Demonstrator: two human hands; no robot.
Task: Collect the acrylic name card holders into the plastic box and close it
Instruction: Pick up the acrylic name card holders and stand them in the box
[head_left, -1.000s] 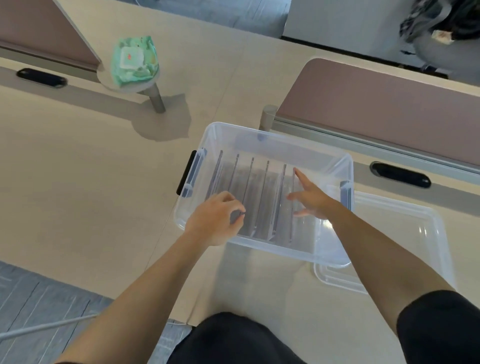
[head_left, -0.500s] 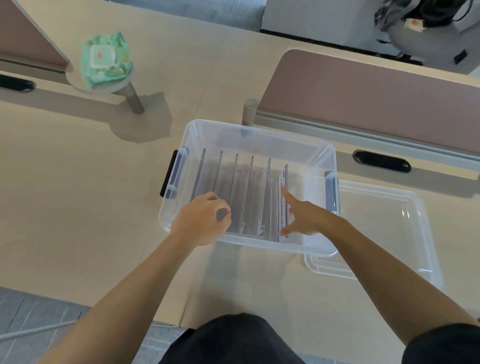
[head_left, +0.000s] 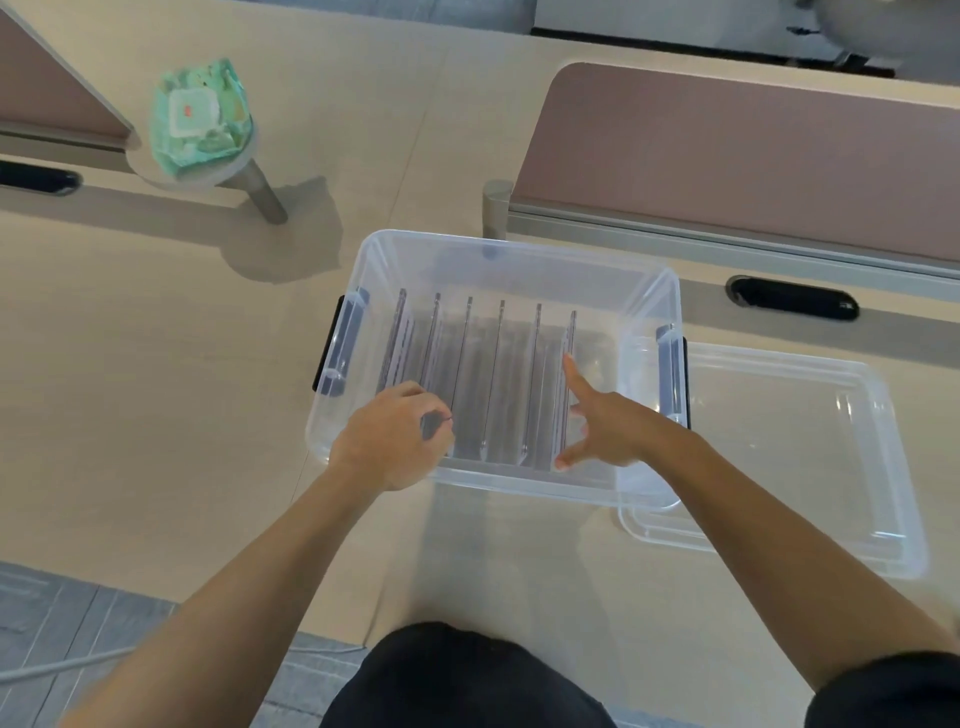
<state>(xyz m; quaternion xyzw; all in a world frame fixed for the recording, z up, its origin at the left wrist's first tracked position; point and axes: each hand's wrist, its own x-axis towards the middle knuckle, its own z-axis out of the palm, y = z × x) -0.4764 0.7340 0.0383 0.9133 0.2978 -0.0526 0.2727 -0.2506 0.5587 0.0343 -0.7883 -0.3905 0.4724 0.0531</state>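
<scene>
A clear plastic box (head_left: 519, 249) with dark side latches stands open on the beige table. Several acrylic name card holders (head_left: 498, 374) stand upright in a row inside it. My left hand (head_left: 395, 436) reaches over the near wall, its fingers curled around the near end of a holder on the left of the row. My right hand (head_left: 608, 421) is inside the box with fingers spread, its index finger and thumb touching the rightmost holder. The clear lid (head_left: 789, 447) lies flat on the table to the right, partly under the box.
A green pack of wet wipes (head_left: 200, 117) sits on a small round stand at the back left. Mauve desk dividers (head_left: 727, 156) run behind the box and at the far left. Black cable grommets (head_left: 795, 301) sit in the table. The table's near edge is close to my body.
My right hand has shifted left along the row and pressed against the rightmost holder. My left hand stays curled at the near left of the row. The camera view has shifted slightly.
</scene>
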